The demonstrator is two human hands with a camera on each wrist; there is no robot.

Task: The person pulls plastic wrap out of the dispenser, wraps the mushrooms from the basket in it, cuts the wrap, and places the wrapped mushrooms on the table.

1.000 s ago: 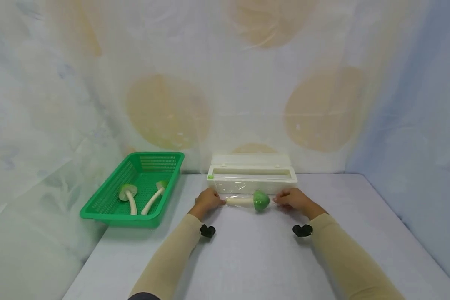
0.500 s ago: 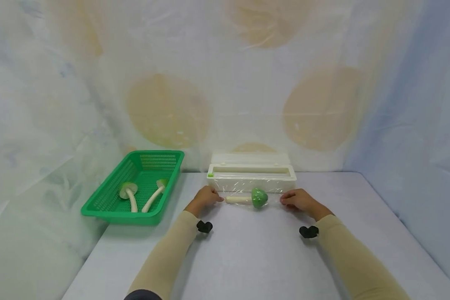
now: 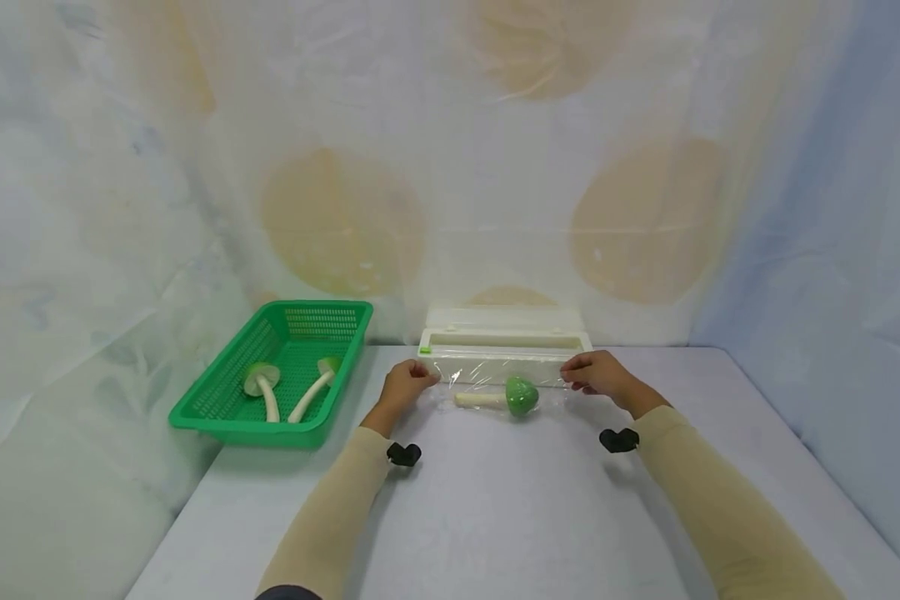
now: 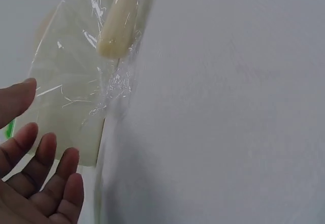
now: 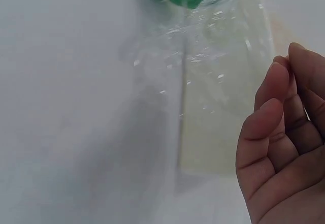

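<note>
A toy mushroom [image 3: 521,397] with a green cap and pale stem lies on its side on the table. Clear cling film [image 3: 487,373] covers it and stretches back to a long white film dispenser [image 3: 510,343], whose lid stands raised. By the film's left edge, my left hand [image 3: 407,385] has thumb and fingers spread apart; the left wrist view shows the stem end [image 4: 114,43] under the wrinkled film. On the other side, my right hand [image 3: 600,379] brings thumb and index finger together in a pinch at the film's right edge, near the dispenser's front corner.
On the left of the table stands a green perforated basket [image 3: 243,432]. Inside it lie two similar mushrooms, one on the left [image 3: 262,382] and one on the right [image 3: 317,392]. A patterned sheet [image 3: 495,183] hangs behind the table.
Both hands have moved back from the mushroom's ends toward the dispenser's front corners and rise higher. The left thumb and fingers have parted. The mushroom stays nearly in place under the film.
</note>
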